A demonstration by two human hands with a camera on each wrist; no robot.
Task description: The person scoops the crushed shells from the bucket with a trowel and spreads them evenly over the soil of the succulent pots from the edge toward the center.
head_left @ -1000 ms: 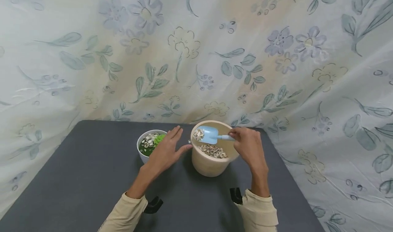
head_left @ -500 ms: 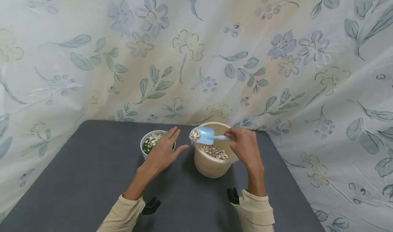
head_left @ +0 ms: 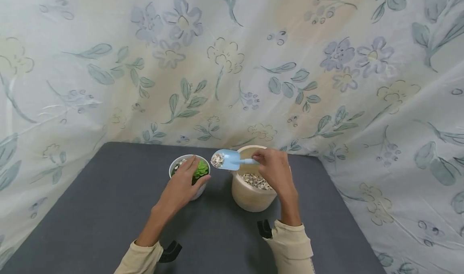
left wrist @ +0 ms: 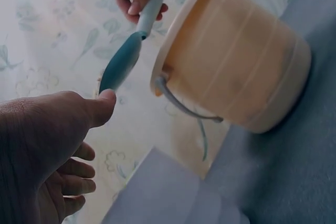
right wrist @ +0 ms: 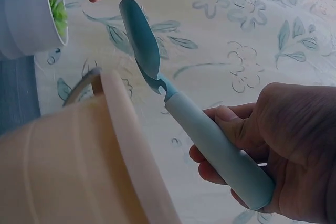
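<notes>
R hand (head_left: 274, 170) grips blue scoop (head_left: 233, 160), its load of pale chips (head_left: 217, 160) held betw. beige bucket (head_left: 251, 199) and white pot (head_left: 200, 190). L hand (head_left: 180, 188), thumb wide of fingers, at pot w/ green plant (head_left: 201, 169). Bucket, w/ more chips inside, R of pot on dk-grey table (head_left: 108, 209); floral cloth (head_left: 224, 84) behind.

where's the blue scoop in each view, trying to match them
Head: scoop just below centre, blade leftward.
Left wrist: scoop upper left, blade pointing down.
Right wrist: scoop slanting through the centre, blade up.
Shared landmark: bucket, lower right of the scoop, then right, then lower left.
</notes>
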